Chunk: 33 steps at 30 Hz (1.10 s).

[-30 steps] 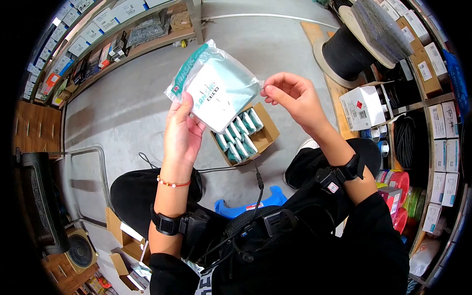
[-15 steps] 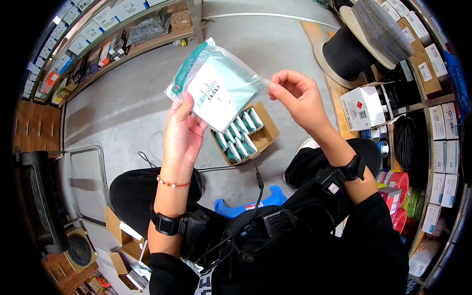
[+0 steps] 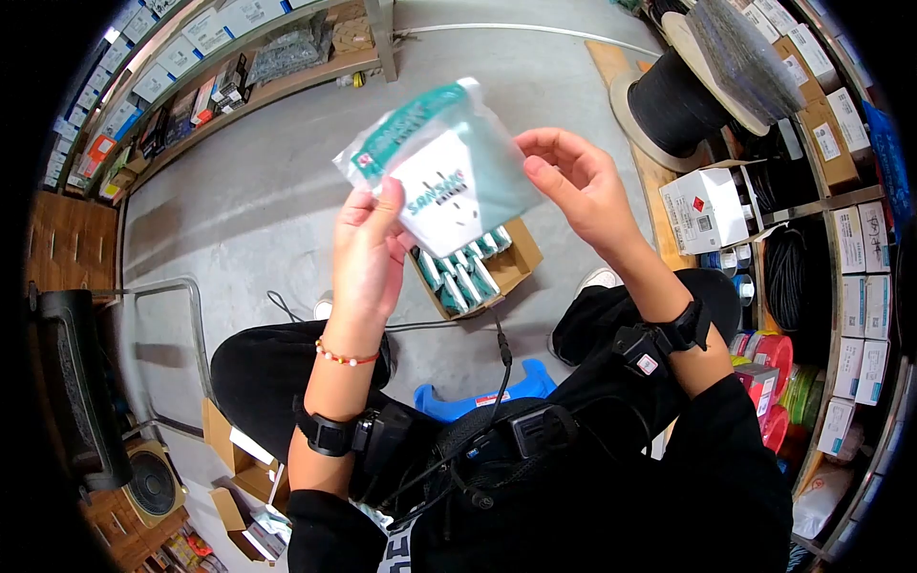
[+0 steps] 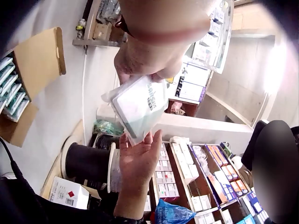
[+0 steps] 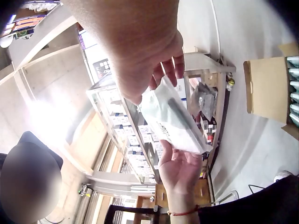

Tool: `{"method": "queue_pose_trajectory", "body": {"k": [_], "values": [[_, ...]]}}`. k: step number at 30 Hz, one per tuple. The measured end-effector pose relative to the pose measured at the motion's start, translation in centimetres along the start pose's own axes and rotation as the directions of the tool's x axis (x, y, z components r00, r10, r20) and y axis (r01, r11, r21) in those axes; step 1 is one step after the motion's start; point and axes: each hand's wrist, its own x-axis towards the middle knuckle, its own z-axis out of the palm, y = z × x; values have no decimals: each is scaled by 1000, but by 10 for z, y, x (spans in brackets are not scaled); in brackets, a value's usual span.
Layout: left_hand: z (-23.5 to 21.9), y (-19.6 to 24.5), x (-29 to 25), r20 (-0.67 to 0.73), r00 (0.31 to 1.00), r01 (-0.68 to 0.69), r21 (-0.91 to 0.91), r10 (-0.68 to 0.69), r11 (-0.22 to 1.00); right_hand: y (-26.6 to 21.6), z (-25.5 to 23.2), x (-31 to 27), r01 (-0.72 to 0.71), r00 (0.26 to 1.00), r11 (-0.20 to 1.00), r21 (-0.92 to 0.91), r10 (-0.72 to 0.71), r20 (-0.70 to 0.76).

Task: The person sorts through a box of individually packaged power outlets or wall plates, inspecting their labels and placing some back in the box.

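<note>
A white wall socket (image 3: 449, 205) in a clear plastic bag with a green printed header is held up in front of the body. My left hand (image 3: 368, 244) grips its lower left corner, thumb across the front and fingers behind. At the bag's right edge is my right hand (image 3: 578, 186), fingers loosely bent and thumb apart from them. In the left wrist view, the right hand's palm (image 4: 139, 161) faces up with fingertips right at the bag's end. Below, an open cardboard box (image 3: 521, 263) holds several similar bagged sockets (image 3: 465, 277) in rows.
A blue plastic stool (image 3: 535, 387) stands between the legs. To the right are a big black cable reel (image 3: 683, 100) and shelves of boxes and wire. Shelving (image 3: 277, 86) lines the upper left. Opened cartons (image 3: 248, 468) lie at the lower left, and a cable crosses the floor.
The bagged socket has shifted right and turned slightly, with the left hand moving along. My right hand, which pinched the bag's corner before, has loosened its fingers at the bag's edge.
</note>
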Motion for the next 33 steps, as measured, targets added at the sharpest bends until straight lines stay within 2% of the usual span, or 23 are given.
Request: {"method": "queue_pose_trajectory", "body": {"k": [1,5,10,14,17,19,20,25,28,32,33], "values": [[0,-4,0,41,999,1,-3,-1,1000,0,0,0,14,1000,1000,-8,-14,1],[7,-10,-5,63,998,4,48,-7,999,-2,-2,0,60,998,996,-63,-61,-14],[4,-17,-4,48,999,7,136,-14,991,2,-2,0,75,996,995,-58,-78,-37],[7,-20,-5,40,999,1,155,-7,988,3,-3,0,91,993,989,-120,-98,-60],[0,-21,-4,100,994,21,206,-42,978,6,-2,0,103,990,984,-145,-116,-83],[0,-22,-4,101,993,33,195,-54,980,10,-1,-1,119,983,973,-197,-144,-113],[2,-23,-5,109,992,37,176,-56,984,8,-1,-1,136,978,948,-287,-175,-114],[10,-22,-10,140,988,58,88,-70,994,3,-1,-5,234,937,735,-636,-345,-55],[10,-22,-10,140,986,80,78,-90,994,1,0,-6,217,941,730,-648,-332,-59],[15,-18,-12,133,985,97,76,-107,992,-1,1,-5,274,911,677,-683,-411,-42],[2,-23,-4,317,941,165,-117,-121,979,-3,1,-6,289,907,657,-697,-420,-19]]}}
